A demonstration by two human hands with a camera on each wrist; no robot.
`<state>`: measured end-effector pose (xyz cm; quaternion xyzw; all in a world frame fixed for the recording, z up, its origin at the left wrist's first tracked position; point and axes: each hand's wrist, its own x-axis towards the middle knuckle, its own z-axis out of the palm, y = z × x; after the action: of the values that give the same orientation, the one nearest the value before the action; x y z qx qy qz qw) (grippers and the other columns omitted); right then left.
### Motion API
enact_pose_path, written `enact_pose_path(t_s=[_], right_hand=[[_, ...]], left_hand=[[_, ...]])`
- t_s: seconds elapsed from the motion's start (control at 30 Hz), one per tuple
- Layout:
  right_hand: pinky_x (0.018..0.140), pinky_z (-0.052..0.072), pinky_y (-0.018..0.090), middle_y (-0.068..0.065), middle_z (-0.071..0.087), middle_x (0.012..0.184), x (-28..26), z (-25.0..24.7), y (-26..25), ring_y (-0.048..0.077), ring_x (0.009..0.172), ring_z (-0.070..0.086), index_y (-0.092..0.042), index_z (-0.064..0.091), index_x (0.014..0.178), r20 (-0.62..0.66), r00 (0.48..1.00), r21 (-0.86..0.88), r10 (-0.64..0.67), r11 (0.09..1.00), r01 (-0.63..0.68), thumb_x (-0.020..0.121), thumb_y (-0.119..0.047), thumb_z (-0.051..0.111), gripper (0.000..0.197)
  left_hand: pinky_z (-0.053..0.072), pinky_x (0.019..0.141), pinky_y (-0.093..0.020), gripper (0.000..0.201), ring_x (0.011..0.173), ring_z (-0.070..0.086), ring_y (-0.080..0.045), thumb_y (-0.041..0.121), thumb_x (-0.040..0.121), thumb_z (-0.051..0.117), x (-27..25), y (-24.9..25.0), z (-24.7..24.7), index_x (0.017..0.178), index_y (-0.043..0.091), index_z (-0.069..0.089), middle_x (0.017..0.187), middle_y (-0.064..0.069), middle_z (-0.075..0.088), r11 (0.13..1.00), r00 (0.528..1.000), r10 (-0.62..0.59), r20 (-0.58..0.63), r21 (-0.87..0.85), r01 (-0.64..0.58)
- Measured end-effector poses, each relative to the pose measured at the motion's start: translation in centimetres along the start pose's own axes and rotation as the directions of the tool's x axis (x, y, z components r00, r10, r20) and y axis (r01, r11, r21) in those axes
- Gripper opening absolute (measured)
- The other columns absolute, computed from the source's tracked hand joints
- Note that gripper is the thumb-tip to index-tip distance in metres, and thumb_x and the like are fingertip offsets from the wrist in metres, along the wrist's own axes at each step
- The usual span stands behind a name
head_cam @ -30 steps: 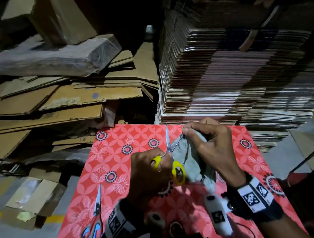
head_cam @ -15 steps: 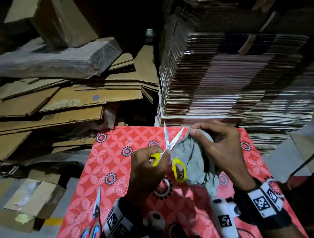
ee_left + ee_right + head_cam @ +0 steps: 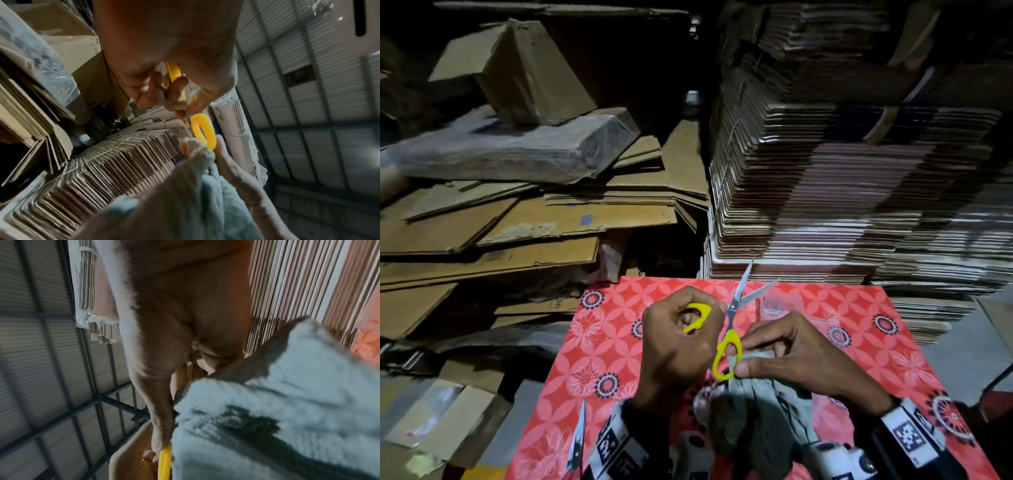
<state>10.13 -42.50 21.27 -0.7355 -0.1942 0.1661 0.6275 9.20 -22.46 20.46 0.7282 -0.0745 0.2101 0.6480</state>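
Scissors [image 3: 732, 308], yellow-handled, light and stiff, 2 sharp blades spread past the fingertips; take them by the loops. Left hand [image 3: 674, 346] curls through 1 loop. Right hand [image 3: 801, 356] grips grey cloth [image 3: 763, 411], soft and limp, bunched under its fingers, pinching it against the other loop. 0.5 s ago cloth sat up at the blades; now it is down at the handle.

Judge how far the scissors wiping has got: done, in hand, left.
Done, seemingly: the open blades stand clear of the cloth. In hand: the left hand grips one loop of the scissors; the right hand holds cloth to the other. Left: perhaps a second pair lying untouched on the mat.
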Motion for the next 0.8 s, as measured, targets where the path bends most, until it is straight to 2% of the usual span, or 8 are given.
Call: enact_pose_path(t_s=[0.1, 0.17, 0.23, 0.3, 0.4, 0.47, 0.63, 0.8], right_hand=[[0.059, 0.039, 0.008, -0.007, 0.069, 0.075, 0.2, 0.5, 0.4, -0.004, 0.061, 0.056, -0.002, 0.082, 0.102, 0.018, 0.997, -0.020, -0.071, 0.997, 0.071, 0.084, -0.003, 0.081, 0.018], [0.068, 0.041, 0.010, -0.007, 0.070, 0.078, 0.4, 0.8, 0.8, -0.003, 0.069, 0.059, -0.003, 0.082, 0.103, -0.004, 0.995, 0.001, -0.099, 0.995, 0.099, 0.087, -0.002, 0.079, 0.017], [0.068, 0.042, 0.008, -0.011, 0.071, 0.076, 0.5, 1.1, 0.9, -0.005, 0.071, 0.062, 0.004, 0.080, 0.105, 0.009, 0.994, 0.035, -0.107, 0.994, 0.107, 0.088, 0.002, 0.076, 0.017], [0.066, 0.041, 0.006, -0.015, 0.070, 0.072, 0.7, 1.5, 0.9, -0.007, 0.068, 0.061, 0.010, 0.077, 0.106, 0.008, 0.994, 0.068, -0.107, 0.992, 0.106, 0.089, 0.007, 0.073, 0.018], [0.073, 0.043, 0.016, -0.007, 0.070, 0.078, 1.1, 1.8, 1.1, 0.002, 0.076, 0.061, 0.001, 0.081, 0.104, -0.014, 0.994, 0.092, -0.108, 0.990, 0.108, 0.091, -0.002, 0.076, 0.015], [0.073, 0.042, 0.022, -0.003, 0.069, 0.080, 1.3, 2.3, 1.3, 0.009, 0.077, 0.058, -0.009, 0.084, 0.104, -0.034, 0.994, 0.088, -0.101, 0.991, 0.104, 0.089, -0.013, 0.079, 0.016], [0.073, 0.043, 0.019, -0.006, 0.071, 0.080, 1.5, 2.8, 2.0, 0.005, 0.077, 0.060, -0.005, 0.083, 0.105, -0.014, 0.997, 0.141, -0.077, 0.987, 0.078, 0.090, -0.007, 0.076, 0.016], [0.071, 0.042, 0.018, -0.008, 0.067, 0.074, 1.6, 2.8, 2.4, 0.004, 0.074, 0.057, -0.003, 0.082, 0.105, -0.031, 0.997, 0.122, -0.068, 0.990, 0.072, 0.089, -0.008, 0.077, 0.018]], left_hand=[[0.042, 0.055, -0.017, 0.016, 0.055, 0.053, -0.005, -0.002, 0.087, 0.080, 0.2, 0.1, -0.1, 0.076, 0.007, 0.072, 0.061, -0.001, 0.063, 0.995, 0.999, -0.033, -0.007, -0.098, 0.032], [0.045, 0.054, -0.024, 0.014, 0.055, 0.054, -0.011, 0.004, 0.085, 0.084, 0.3, -0.2, -0.3, 0.083, 0.012, 0.073, 0.061, 0.001, 0.060, 0.989, 0.998, -0.059, -0.014, -0.134, 0.057], [0.046, 0.053, -0.031, 0.016, 0.056, 0.053, -0.018, 0.016, 0.080, 0.084, 0.3, -0.3, -0.3, 0.091, 0.020, 0.073, 0.062, -0.003, 0.057, 0.980, 0.994, -0.106, -0.024, -0.171, 0.100], [0.046, 0.052, -0.030, 0.025, 0.054, 0.051, -0.019, 0.014, 0.076, 0.085, 0.2, -0.5, 0.1, 0.098, 0.017, 0.073, 0.062, -0.005, 0.053, 0.948, 0.980, -0.194, -0.030, -0.263, 0.180], [0.040, 0.044, -0.024, 0.026, 0.049, 0.043, -0.017, 0.008, 0.073, 0.081, 0.2, -0.5, 0.7, 0.095, 0.002, 0.069, 0.062, -0.007, 0.044, 0.701, 0.893, -0.441, 0.093, -0.585, 0.407], [0.030, 0.043, -0.026, 0.028, 0.046, 0.038, -0.017, 0.008, 0.078, 0.080, 0.2, -0.9, 1.0, 0.091, -0.007, 0.060, 0.061, -0.008, 0.035, 0.583, 0.848, -0.488, 0.207, -0.646, 0.493], [0.019, 0.044, -0.029, 0.043, 0.044, 0.024, -0.016, 0.019, 0.090, 0.071, -0.3, -1.3, 1.5, 0.061, 0.012, 0.041, 0.056, -0.010, 0.019, 0.700, 0.893, -0.433, 0.124, -0.578, 0.419], [0.015, 0.052, -0.041, 0.047, 0.045, 0.027, -0.016, 0.024, 0.096, 0.070, -0.6, -0.8, 1.5, 0.060, 0.012, 0.043, 0.052, -0.006, 0.026, 0.708, 0.891, -0.434, 0.134, -0.561, 0.429]])
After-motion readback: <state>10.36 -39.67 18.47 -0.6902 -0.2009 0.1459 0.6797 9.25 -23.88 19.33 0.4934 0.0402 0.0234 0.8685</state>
